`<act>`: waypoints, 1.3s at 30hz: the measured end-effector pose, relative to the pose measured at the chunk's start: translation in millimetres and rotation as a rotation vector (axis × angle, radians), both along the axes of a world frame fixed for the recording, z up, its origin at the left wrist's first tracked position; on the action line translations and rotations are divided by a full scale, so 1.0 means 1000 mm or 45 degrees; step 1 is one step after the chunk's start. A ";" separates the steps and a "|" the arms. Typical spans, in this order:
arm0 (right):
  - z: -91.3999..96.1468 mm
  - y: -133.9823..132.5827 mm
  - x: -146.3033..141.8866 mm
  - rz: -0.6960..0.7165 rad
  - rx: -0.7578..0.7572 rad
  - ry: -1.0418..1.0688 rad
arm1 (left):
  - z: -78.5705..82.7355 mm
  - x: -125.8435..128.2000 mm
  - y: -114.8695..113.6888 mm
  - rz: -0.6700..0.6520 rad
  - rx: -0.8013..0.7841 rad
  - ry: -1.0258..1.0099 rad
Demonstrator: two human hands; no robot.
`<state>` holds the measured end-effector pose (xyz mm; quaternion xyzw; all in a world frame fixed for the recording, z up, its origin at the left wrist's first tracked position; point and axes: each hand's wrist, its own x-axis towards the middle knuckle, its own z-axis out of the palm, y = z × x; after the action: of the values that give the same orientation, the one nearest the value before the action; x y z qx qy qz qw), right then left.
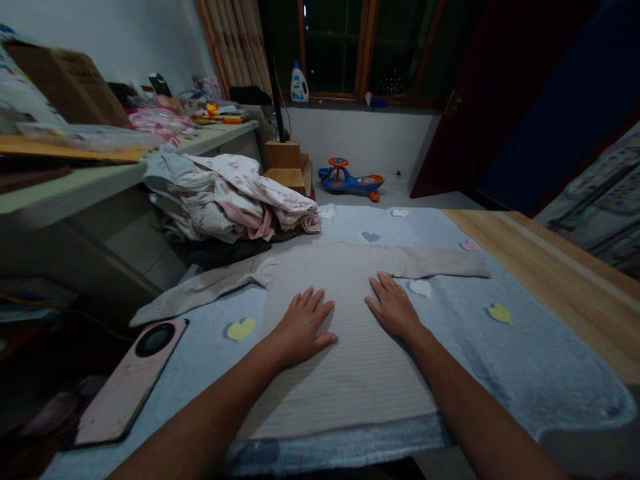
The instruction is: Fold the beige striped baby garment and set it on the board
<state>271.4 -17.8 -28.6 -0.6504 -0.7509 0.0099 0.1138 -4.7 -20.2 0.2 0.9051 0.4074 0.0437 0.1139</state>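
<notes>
My left grip [301, 327] and right grip [393, 307] lie open and flat on the ribbed beige knit top [350, 373], whose sleeves [430, 261] stretch crosswise just ahead of them.

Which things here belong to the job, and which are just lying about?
Job:
left hand, right hand, ribbed beige long-sleeved top, blue heart-patterned blanket

Lying about:
clothes pile, phone in pink case, blue ride-on toy, detergent bottle

Before me, the sweater [345, 360] was beige and finely ribbed; the blanket [530, 363] under it was pale blue, dotted with yellow, white, pink and blue hearts [241, 329]. At my left, the phone case [127, 390] was pale pink with a black ring. Ahead, the toy car [350, 180] was blue and orange.
</notes>
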 end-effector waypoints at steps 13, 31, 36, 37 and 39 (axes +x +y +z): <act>0.001 0.000 0.002 0.013 0.002 0.011 | -0.002 0.017 -0.023 -0.372 -0.080 -0.009; 0.020 -0.005 -0.008 -0.040 -0.111 -0.179 | -0.017 -0.049 0.006 0.311 0.163 0.125; 0.040 -0.024 -0.050 0.173 -0.187 -0.169 | -0.020 -0.046 0.007 0.318 0.164 0.122; 0.041 -0.030 -0.060 0.249 -0.180 -0.112 | -0.020 -0.046 0.007 0.319 0.169 0.119; 0.038 -0.041 -0.077 0.411 -0.174 -0.013 | -0.021 -0.047 0.007 0.315 0.183 0.107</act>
<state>194.4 -59.2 9.5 -0.5276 -0.8438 0.0757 0.0626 -51.2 -13.3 -20.9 0.8549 0.5160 0.0486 0.0254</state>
